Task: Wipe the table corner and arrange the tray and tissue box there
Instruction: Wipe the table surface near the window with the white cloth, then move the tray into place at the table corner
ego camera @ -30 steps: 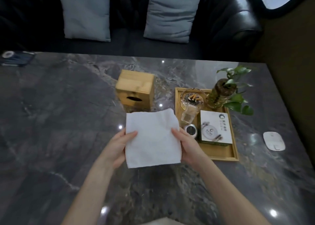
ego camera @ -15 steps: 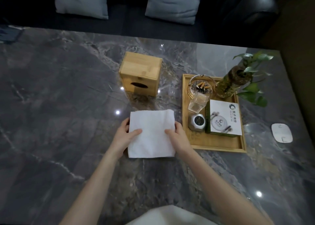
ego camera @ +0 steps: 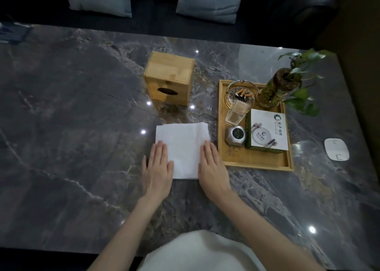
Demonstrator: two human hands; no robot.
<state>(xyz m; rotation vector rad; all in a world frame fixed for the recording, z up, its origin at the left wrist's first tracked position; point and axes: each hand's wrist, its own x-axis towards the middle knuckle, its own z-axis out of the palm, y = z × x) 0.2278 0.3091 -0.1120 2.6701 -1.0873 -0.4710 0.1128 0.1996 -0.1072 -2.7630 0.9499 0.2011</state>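
Both hands flat, fingers spread, palms down: left hand (ego camera: 157, 169) on left edge of white cloth (ego camera: 183, 147), right hand (ego camera: 212, 166) on right edge. Cloth lies flat on worktop (ego camera: 72, 116), just left of tray (ego camera: 257, 164); tissue box (ego camera: 169, 78) beyond it. Cloth soft, limp, light: likely bunches, pinch an edge or press flat. Tray loaded, glass ashtray (ego camera: 240, 95) and plant vase (ego camera: 275, 90) fragile: grip both side rims, keep level. Tissue box stiff, light: take by sides.

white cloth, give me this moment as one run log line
white cloth flat on table | left hand, right hand pressing it | tray beside
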